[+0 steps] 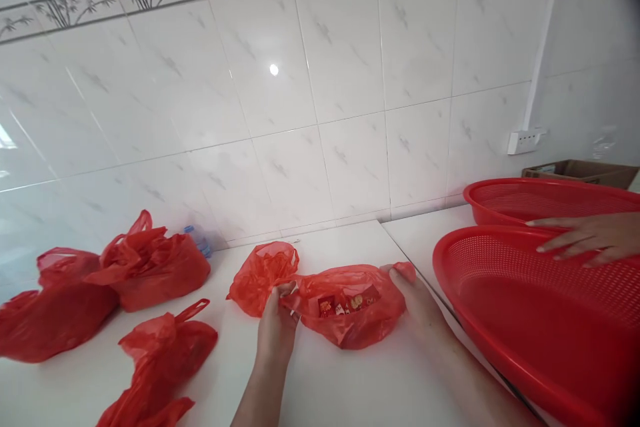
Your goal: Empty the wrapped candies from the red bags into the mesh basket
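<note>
Between my hands a red plastic bag [350, 333] rests on the white table with its mouth spread wide. Several small red printed packets [345, 303] lie inside it. My left hand [280, 310] is closed on the bag's left edge, and my right hand [403, 283] grips the edge on the right. Just behind my left hand sits another red plastic bag [260, 277], crumpled and puffed up; its contents cannot be made out.
Filled red bags [155, 270] stand at the left, near a clear bottle [199, 240]. Two large red plastic baskets [500, 287] occupy the right side, with another person's hand [600, 237] over their rims. A cardboard box [580, 170] is behind them, below a wall socket [525, 141].
</note>
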{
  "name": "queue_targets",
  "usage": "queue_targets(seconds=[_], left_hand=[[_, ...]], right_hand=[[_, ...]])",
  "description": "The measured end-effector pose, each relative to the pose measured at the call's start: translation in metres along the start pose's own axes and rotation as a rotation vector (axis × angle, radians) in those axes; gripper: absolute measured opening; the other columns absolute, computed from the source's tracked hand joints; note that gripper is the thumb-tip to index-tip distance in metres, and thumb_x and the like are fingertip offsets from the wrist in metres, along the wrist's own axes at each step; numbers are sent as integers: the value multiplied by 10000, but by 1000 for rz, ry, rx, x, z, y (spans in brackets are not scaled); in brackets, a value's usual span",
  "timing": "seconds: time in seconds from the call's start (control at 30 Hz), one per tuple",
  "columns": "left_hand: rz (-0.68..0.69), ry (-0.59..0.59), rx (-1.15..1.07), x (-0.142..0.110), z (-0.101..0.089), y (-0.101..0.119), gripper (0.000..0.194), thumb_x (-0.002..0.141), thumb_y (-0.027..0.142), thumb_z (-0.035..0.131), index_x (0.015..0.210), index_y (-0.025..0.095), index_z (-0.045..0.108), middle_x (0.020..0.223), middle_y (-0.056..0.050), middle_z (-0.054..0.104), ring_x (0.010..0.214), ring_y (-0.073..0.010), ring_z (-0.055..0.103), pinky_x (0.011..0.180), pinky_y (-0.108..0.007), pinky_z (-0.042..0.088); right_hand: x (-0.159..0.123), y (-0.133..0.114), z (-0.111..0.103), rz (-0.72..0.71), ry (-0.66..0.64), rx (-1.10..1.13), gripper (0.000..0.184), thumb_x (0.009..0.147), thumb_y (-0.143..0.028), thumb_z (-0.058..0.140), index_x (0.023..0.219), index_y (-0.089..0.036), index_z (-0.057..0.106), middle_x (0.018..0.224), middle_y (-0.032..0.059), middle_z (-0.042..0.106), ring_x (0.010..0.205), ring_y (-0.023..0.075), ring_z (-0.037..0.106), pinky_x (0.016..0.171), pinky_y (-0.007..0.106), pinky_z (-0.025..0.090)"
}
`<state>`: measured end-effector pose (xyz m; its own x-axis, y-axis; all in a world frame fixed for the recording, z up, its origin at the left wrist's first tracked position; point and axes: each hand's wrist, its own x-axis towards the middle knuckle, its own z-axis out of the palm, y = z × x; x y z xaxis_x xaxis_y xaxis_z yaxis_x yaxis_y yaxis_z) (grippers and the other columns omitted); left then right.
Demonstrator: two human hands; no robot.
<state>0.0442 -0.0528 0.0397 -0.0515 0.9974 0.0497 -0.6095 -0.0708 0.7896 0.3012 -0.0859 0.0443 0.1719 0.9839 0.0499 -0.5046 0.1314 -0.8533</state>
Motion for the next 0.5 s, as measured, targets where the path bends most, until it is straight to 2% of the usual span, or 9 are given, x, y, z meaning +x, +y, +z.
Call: queue_targets(seconds=[0.07,0.13,0.2,0.23,0.3,0.37,0.43,0.5], left_hand=[[-14,-118,-212,0,-3,11,157,809,362,597,833,221,662,932,-14,662,957,-174,615,853,-323,484],[-28,-186,-337,-2,-5,20,122,827,315,578,833,238,672,920,-1,678,1018,-179,608,929,-327,461],[-67,-224,-369,-5,-6,23,137,834,315,568,817,239,680,899,-3,689,1009,-187,618,922,-317,473],[-92,-240,-364,-7,-6,22,148,834,326,567,820,236,683,900,-7,692,986,-192,627,902,-318,486],[-140,-252,-328,-9,-4,18,151,836,331,565,860,244,687,967,-11,690,906,-182,646,841,-320,516],[-178,-242,-281,-11,-1,11,141,836,304,567,915,269,678,1103,-6,659,862,-165,649,808,-329,526],[-196,-254,-226,-13,3,5,151,822,289,583,946,277,668,1203,-11,612,876,-166,643,807,-341,521],[-178,-289,-125,-15,7,1,181,800,289,602,966,247,660,1220,-38,596,876,-172,636,805,-337,510]], right_hand=[[-5,-7,3,-1,-69,191,223,752,-426,676,866,-236,656,1255,37,578,1159,258,517,892,380,461],[-9,-11,6,57,-134,374,167,765,-404,673,821,-250,639,1186,16,614,1104,228,548,874,377,465],[-12,-11,9,118,-158,493,148,764,-387,681,790,-255,619,929,-1,668,931,190,607,805,353,480],[-13,-9,10,135,-163,515,152,763,-382,685,769,-249,609,761,-20,639,809,163,610,764,331,481],[-14,-4,13,139,-193,467,191,775,-395,670,723,-230,590,517,-60,465,584,109,526,686,287,467],[-16,3,16,114,-240,302,250,794,-426,635,686,-209,577,445,-82,318,459,77,388,613,258,432],[-18,9,19,67,-276,106,280,810,-441,600,678,-195,582,444,-84,285,428,66,310,566,245,393],[-19,13,20,24,-279,-22,283,830,-427,564,681,-187,586,458,-77,300,434,67,307,547,235,361]])
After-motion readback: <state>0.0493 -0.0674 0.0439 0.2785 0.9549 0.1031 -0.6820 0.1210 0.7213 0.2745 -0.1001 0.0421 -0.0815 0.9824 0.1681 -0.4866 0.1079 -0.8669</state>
